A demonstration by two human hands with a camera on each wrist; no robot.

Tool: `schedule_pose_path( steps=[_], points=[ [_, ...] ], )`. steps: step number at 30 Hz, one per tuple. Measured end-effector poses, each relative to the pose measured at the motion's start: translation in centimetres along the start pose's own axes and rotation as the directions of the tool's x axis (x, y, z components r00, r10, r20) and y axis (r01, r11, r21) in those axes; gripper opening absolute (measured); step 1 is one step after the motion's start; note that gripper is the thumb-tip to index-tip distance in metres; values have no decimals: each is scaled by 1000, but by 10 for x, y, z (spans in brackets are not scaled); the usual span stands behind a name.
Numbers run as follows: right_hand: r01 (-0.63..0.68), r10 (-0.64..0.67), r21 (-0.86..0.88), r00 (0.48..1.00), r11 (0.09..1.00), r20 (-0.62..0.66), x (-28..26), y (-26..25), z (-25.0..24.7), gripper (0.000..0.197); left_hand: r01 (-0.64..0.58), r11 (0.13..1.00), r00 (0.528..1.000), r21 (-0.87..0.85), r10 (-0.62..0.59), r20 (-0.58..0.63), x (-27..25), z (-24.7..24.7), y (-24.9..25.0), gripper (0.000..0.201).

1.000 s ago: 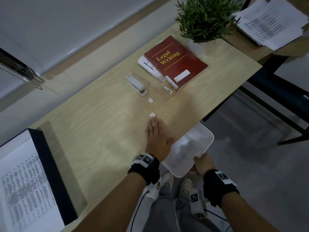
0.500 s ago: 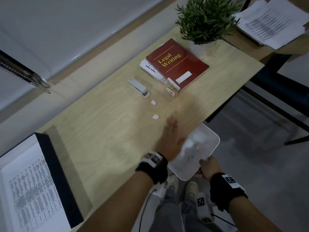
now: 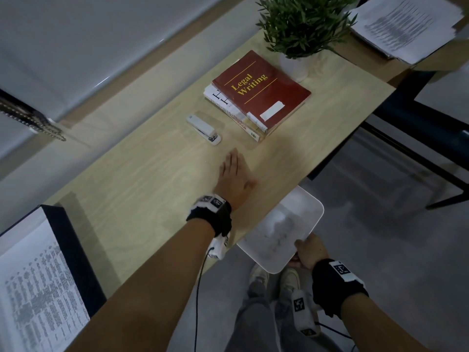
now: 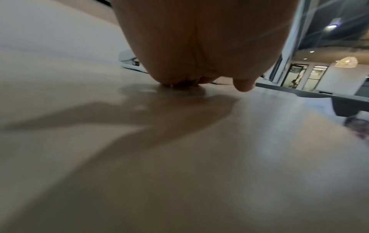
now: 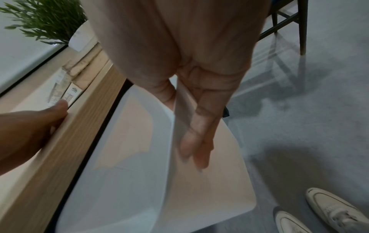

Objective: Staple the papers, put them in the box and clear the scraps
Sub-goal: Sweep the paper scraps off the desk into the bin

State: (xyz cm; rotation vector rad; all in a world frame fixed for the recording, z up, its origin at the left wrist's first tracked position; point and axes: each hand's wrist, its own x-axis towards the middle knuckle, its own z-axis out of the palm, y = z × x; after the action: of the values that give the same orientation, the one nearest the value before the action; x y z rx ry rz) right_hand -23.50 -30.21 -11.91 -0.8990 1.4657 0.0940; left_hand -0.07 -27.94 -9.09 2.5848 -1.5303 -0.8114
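Light wood-grain desk (image 3: 142, 189) along a pale wall. Left hand (image 3: 234, 180) lies flat on the desk, fingers straight and together, tips just short of the white stapler (image 3: 203, 129); paper scraps not visible, possibly under the palm. Right hand (image 3: 308, 251) pinches the near rim of a white rounded plastic tray (image 3: 299, 212), thumb inside, fingers beneath, held against the desk's front edge below desk level. Black box with printed sheets (image 3: 35, 290) at the desk's left end. Red "Legal Writing" book (image 3: 261, 91) tops a stack beside a potted green plant (image 3: 302, 24).

Pale wood-grain desk (image 3: 142, 189), faintly glossy, smooth white, probably plastic tray (image 3: 302, 212)
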Motion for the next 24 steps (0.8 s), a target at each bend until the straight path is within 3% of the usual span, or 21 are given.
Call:
schedule_pose_path(
  steps=[6, 9, 13, 16, 18, 21, 24],
  points=[
    [46, -52, -104, 997, 993, -59, 35, 18, -2, 21, -129, 991, 988, -30, 131, 80, -46, 38, 55, 102],
    [81, -97, -203, 993, 976, -71, 34, 13, -2, 16, -246, 969, 961, -22, 247, 123, -66, 53, 83, 77],
    [97, -120, -281, 991, 955, -65, 14, -2, -3, 18, -346, 930, 915, -126, 364, 173, -76, 71, 97, 61],
    [65, -90, -252, 992, 966, -86, 19, 1, -3, 24, -246, 930, 958, -272, 276, 75, -72, 85, 86, 50],
    [45, -67, -244, 995, 969, -81, 20, 2, -4, 27, -150, 945, 988, -291, 156, -3, -64, 99, 77, 29],
    [19, -39, -213, 995, 977, -93, 25, 8, -5, 27, -44, 979, 996, -200, 58, 67, -56, 101, 78, 12],
    [-36, 21, -143, 995, 989, -101, 30, 12, -7, 27, 10, 988, 1000, -151, -7, 20, -60, 103, 74, 28]
  ],
)
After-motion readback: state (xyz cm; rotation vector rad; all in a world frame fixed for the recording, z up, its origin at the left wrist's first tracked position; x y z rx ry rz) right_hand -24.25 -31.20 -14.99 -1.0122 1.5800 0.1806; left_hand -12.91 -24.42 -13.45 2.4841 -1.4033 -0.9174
